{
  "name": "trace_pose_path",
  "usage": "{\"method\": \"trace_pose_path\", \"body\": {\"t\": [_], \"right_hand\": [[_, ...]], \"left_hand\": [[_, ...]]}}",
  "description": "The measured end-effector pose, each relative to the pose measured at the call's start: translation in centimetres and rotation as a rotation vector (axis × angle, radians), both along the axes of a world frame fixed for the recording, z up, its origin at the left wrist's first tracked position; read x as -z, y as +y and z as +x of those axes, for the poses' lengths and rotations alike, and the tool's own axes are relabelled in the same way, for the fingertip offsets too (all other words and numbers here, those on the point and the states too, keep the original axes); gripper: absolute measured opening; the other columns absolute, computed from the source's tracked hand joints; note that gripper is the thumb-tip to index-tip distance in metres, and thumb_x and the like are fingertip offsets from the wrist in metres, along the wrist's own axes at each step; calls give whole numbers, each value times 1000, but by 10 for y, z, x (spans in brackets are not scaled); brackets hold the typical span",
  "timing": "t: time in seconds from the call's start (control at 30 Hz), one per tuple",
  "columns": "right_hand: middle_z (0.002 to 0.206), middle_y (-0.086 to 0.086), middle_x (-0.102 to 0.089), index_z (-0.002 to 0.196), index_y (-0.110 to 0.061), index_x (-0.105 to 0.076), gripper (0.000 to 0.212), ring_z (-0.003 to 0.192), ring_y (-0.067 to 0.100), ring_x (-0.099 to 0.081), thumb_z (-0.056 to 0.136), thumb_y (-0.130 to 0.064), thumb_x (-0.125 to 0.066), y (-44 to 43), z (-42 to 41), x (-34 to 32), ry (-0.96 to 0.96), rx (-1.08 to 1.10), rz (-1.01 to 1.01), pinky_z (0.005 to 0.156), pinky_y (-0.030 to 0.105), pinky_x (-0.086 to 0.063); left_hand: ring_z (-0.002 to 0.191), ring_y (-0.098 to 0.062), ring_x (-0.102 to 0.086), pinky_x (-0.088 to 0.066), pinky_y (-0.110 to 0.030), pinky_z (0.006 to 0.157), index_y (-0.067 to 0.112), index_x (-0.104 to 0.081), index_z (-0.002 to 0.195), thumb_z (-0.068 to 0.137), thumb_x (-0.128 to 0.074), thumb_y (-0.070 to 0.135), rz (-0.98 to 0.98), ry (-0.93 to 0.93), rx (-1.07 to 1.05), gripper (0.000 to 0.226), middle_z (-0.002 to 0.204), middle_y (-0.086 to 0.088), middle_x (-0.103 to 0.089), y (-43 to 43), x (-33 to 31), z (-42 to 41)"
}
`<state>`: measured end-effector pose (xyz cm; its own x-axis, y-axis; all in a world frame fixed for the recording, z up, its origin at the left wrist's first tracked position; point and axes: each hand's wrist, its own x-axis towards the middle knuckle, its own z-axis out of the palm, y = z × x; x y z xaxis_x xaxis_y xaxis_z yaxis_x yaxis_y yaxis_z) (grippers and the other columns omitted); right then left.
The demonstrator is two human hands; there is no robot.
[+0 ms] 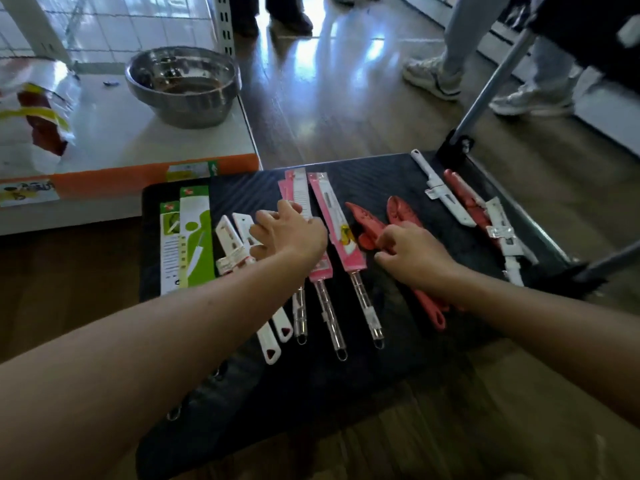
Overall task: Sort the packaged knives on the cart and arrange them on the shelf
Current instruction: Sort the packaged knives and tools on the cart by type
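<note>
Packaged knives lie in rows on the black cart deck. Two green-and-white card packs are at the left, then white-handled knives, then pink-sleeved knives with clear handles. Red knives lie right of centre. A white knife and more red and white ones lie at the far right. My left hand rests fingers spread over the white and pink packs. My right hand curls its fingers around a red knife.
A white shelf with an orange front edge stands to the left, holding a steel bowl and a plastic bag. The cart's handle post rises at the far right. People's legs and shoes stand beyond the cart.
</note>
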<state>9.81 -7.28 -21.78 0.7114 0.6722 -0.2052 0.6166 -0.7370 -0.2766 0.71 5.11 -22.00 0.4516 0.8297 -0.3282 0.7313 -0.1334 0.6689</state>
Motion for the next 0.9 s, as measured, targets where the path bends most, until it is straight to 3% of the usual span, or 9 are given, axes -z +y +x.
{"method": "trace_pose_path", "body": {"t": [0.43,0.53,0.63,0.7,0.77,0.9], "right_hand": [[116,15,-61,109,-11,-60,26,105,33,-57,85,-22,-59,-93,124,5,-135,213,-12,86,35,-46],[111,16,-64,105,-10,-60,26,103,34,-59,88,-29,-56,-117,149,8,-124,243,-102,74,33,-44],[105,16,-67,71,-12,-54,38,98,33,-61,90,-45,-51,-135,164,9,-122,182,-241,53,28,-33],[93,14,-66,58,-16,-42,49,94,32,-62,89,-53,-49,-143,165,14,-76,141,-280,55,28,-35],[75,6,-57,57,-17,-42,51,86,29,-61,86,-59,-50,-149,165,19,-35,128,-264,60,29,-38],[58,-2,-43,53,-18,-41,55,73,23,-55,80,-64,-54,-155,171,19,28,118,-229,52,28,-36]], "left_hand": [[129,-30,-30,-29,-44,104,24,-47,125,93,-43,31,22,17,124,33,137,-8,-37,-54,4,72],[129,-29,-32,-32,-45,106,25,-50,124,91,-46,29,63,-6,192,33,133,-5,-45,-68,10,102],[128,-29,-34,-29,-48,108,27,-53,121,92,-46,28,105,15,275,30,130,-3,-51,-85,21,136],[127,-28,-35,-28,-43,107,28,-53,123,91,-47,28,195,28,371,32,131,-1,-52,-93,26,159],[128,-28,-32,-28,-42,103,27,-51,127,92,-47,25,333,66,501,36,135,0,-48,-97,28,180],[129,-26,-30,-29,-41,100,29,-46,133,94,-45,18,656,143,715,40,140,3,-44,-86,32,215]]}}
